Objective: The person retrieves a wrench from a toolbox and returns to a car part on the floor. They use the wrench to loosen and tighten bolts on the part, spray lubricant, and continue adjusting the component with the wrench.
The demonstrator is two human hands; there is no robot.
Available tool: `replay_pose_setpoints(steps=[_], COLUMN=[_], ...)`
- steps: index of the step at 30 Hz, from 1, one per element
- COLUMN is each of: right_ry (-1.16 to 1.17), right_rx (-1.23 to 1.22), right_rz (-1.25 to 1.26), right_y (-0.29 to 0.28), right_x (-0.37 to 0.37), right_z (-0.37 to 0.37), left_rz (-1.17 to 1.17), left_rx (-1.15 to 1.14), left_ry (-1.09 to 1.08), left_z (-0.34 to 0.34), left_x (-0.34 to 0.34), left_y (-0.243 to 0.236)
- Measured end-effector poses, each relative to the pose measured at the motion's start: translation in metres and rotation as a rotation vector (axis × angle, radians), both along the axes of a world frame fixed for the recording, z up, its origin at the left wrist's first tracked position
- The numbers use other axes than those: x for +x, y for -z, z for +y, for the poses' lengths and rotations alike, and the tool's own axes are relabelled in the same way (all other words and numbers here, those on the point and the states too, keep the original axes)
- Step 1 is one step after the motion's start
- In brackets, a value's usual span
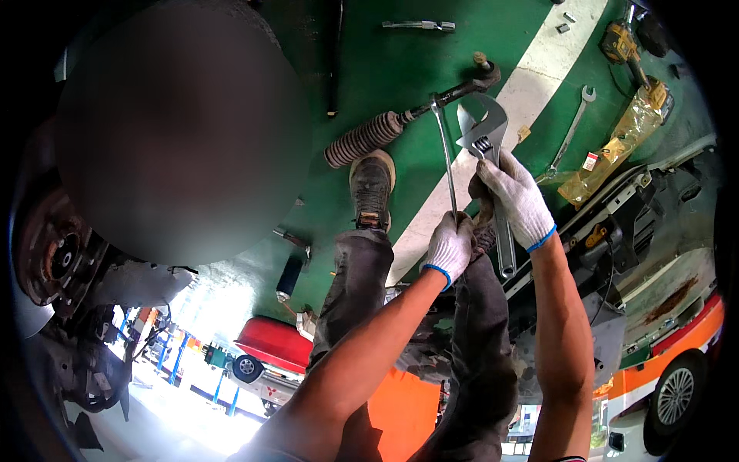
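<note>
My left hand (450, 248), in a white knit glove, is closed round the lower end of a slim silver wrench (444, 146). The wrench's upper end meets the shaft of a tie rod (419, 110) lying on the green floor. That rod has a black ribbed rubber boot (363, 141) at one end and a ball joint (482, 65) at the other. My right hand (517, 189), also gloved, grips a large adjustable wrench (504, 235) just below its head. Its jaws stand apart beside the rod; whether they touch it, I cannot tell.
On the floor lie a combination wrench (573, 131), a yellow cordless tool (618, 42), a yellow plastic bag (604, 165), a silver bar tool (419, 25) and a dark can (289, 277). Vehicle parts flank both sides, including a wheel hub (63, 258). A blurred patch hides the upper left.
</note>
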State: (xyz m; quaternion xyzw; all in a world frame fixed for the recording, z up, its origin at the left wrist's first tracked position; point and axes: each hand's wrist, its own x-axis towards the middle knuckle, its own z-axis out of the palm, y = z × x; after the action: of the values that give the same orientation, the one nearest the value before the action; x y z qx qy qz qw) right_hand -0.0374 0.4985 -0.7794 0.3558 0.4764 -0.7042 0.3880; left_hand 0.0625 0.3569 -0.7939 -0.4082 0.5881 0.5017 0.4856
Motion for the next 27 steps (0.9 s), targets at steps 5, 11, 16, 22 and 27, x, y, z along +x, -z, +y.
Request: replay_pose_setpoints(steps=[5,11,16,22,27], right_ry=[-0.122,-0.093,-0.16,-0.006,-0.001], right_rx=[0.061,0.053,0.172,0.203,0.395], right_rz=[-0.018,-0.011,-0.003,0.01,-0.027], right_y=[-0.001,-0.006,0.001,-0.017,-0.002], right_x=[0.004,-0.003,-0.021,-0.005,-0.013], right_z=[0.004,0.011,0.016,0.014,0.003], left_rz=[0.157,-0.005,0.028,0.112,0.132], left_rx=[-0.1,-0.064,-0.076,-0.127,-0.061], left_ry=[0.145,-0.002,-0.006,0.033,-0.066], left_z=[-0.003,0.007,0.011,0.01,0.017], left_x=[0.015,0.005,0.024,0.042,0.075], left_y=[0.008,0.003,0.018,0.032,0.059])
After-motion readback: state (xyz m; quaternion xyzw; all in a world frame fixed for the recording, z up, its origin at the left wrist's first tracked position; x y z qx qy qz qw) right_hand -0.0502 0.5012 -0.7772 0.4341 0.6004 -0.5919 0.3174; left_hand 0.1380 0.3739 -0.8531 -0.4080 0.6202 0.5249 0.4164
